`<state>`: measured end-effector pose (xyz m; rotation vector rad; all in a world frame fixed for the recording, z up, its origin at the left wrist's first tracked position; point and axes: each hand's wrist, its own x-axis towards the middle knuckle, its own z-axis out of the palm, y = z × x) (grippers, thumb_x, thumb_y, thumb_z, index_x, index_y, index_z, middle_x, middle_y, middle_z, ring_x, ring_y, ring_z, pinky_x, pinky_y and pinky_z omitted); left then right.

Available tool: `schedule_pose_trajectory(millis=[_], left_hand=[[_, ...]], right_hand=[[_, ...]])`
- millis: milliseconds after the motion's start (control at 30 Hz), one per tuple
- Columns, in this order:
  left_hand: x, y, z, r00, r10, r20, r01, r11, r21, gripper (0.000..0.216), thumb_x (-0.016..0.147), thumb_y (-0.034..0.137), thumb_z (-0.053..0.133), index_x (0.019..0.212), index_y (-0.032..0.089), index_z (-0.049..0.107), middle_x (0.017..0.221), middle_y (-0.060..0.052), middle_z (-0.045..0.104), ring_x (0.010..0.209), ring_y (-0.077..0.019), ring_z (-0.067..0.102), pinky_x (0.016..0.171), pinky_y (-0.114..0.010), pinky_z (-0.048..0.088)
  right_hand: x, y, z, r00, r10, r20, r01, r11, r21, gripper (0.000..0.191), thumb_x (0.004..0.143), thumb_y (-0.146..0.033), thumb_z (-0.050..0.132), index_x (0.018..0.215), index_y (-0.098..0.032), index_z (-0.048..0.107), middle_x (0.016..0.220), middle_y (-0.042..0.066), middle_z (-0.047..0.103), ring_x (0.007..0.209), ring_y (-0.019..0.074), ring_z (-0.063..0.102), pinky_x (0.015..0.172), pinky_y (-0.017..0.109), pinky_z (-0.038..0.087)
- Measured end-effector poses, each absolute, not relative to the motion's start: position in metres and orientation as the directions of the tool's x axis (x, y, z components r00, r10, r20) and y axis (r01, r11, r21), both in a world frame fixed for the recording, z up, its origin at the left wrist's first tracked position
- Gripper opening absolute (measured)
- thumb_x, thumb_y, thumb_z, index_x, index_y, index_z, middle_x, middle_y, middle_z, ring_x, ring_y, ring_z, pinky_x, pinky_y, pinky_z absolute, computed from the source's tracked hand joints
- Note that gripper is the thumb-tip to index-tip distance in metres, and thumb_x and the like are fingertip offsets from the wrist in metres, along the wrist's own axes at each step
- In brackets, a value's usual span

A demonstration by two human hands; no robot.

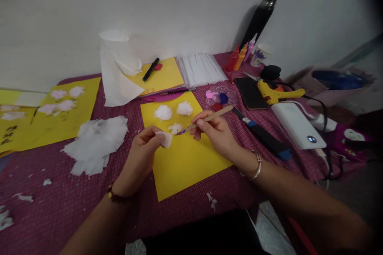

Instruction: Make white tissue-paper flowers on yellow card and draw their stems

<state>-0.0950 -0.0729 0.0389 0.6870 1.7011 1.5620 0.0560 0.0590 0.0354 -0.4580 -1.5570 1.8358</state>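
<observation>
Left hand (143,143): pinched a small white tissue piece (166,138).
Right hand (216,130): gripped a thin wooden-handled paintbrush (209,118), tip near a white tissue flower (175,128) on yellow paper sheet (185,159).

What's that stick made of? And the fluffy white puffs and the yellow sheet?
Stick: looks like bare wood, pale tan and matt. Puffs: probably tissue paper, thin, crinkled, with ragged edges. Yellow sheet: likely card or craft paper, flat, smooth, evenly coloured.
</observation>
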Motion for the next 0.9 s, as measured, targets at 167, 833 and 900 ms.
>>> schedule_pose_trajectory(millis=[167, 833, 900], left_hand=[[-0.093, -0.073, 0.032, -0.58, 0.776, -0.247, -0.215, 0.147, 0.965, 0.019, 0.068, 0.031, 0.072, 0.072, 0.019, 0.058, 0.057, 0.006, 0.049, 0.044, -0.0056, 0.037, 0.042, -0.021, 0.027], [-0.086, -0.072, 0.034, -0.563, 0.777, -0.284, -0.363, 0.077, 0.929, 0.014, 0.068, 0.03, 0.073, 0.067, 0.016, 0.072, 0.061, -0.001, 0.064, 0.052, -0.0078, 0.053, 0.05, -0.02, 0.043], [-0.086, -0.073, 0.035, -0.553, 0.781, -0.291, -0.425, 0.037, 0.904, 0.02, 0.071, 0.034, 0.071, 0.067, 0.015, 0.072, 0.063, -0.002, 0.065, 0.054, -0.009, 0.055, 0.05, -0.021, 0.045]], right_hand=[[0.057, 0.053, 0.039, -0.704, 0.687, 0.18, -0.262, -0.016, -0.965, 0.022, 0.083, -0.044, 0.061, 0.085, -0.023, 0.058, 0.066, -0.002, 0.064, 0.052, 0.0089, 0.056, 0.05, 0.023, 0.047], [0.054, 0.044, 0.022, -0.739, 0.575, 0.351, -0.304, 0.181, -0.935, 0.009, 0.091, -0.027, 0.055, 0.094, -0.024, 0.063, 0.078, -0.001, 0.062, 0.067, 0.0082, 0.062, 0.054, 0.018, 0.048], [0.054, 0.044, 0.022, -0.73, 0.584, 0.356, -0.308, 0.183, -0.934, 0.009, 0.091, -0.026, 0.056, 0.094, -0.024, 0.064, 0.079, 0.0, 0.062, 0.069, 0.0085, 0.062, 0.054, 0.019, 0.049]])
